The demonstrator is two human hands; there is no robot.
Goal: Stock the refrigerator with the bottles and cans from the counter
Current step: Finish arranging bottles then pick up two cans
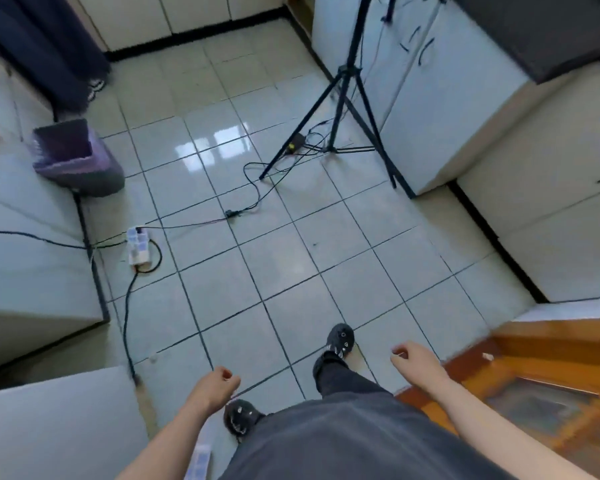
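At the far left you had a white cabinet face [32, 271] and, nearer you, a white top [56, 420]. Either might have been the refrigerator, but nothing in the blur settled it. Just beside them on the floor stood a purple bin [73, 157], and a power strip [138, 245] lay there with cables trailing across the tiles.

Your left hand [219, 384] hung low over the floor, its fingers loosely curled and holding nothing. Past the black tripod [343, 98], your right hand [414, 358] was the same: fingers slackly bent, thumb near them, nothing in the grip.

No bottles and no cans were in view, so neither hand had stock to carry. A dark worktop [541, 32] at the upper right was cut off by the edge and smeared, and its surface was not visible, so you could not tell whether they stood there.

Judging from the task alone, full bottles would likely have been heavy for their size, smooth and perhaps slick (glass ones breakable too). Cans would have been stiff but easy to dent. You would have done best to wrap the fingers round the middle of each body, 1 per hand, rather than pinch a cap or rim.

At the lower right a wooden door [534, 375] was blurred.
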